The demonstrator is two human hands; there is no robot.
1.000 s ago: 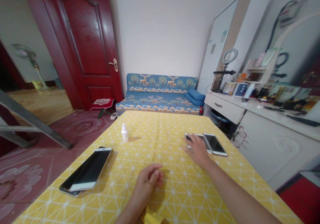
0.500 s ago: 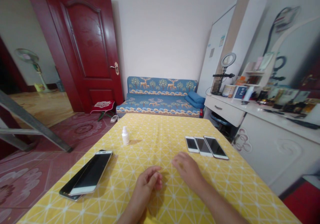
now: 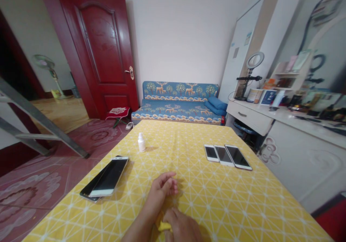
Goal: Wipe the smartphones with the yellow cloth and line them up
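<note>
My left hand [image 3: 162, 188] rests on its side on the yellow patterned tablecloth [image 3: 211, 191], its fingers loosely curled and apart, with nothing visible in them. Close to the left wrist, my right hand [image 3: 182, 227] is at the table's near edge, fingers closed on a plain yellow cloth [image 3: 163, 226]; most of the cloth is hidden. To the left lies a white-framed phone [image 3: 110, 177], stacked askew over a dark phone [image 3: 92, 189]. A white bottle [image 3: 141, 143] stands upright beyond them. On the right, a small phone [image 3: 211, 153], a middle phone [image 3: 223, 155] and a larger phone [image 3: 238, 157] lie side by side.
A blue patterned sofa [image 3: 178, 106] is past the table's far edge. At right stands a white dresser [image 3: 292, 162] with bottles and a ring light [image 3: 255, 60]. To the left are a red door [image 3: 104, 43], a red-topped stool [image 3: 118, 112] and a metal ladder [image 3: 54, 126].
My right hand has drawn back from mid-table to the near edge by my left wrist, now closed on the yellow cloth. The view has shifted slightly; my left hand stays nearly in place.
</note>
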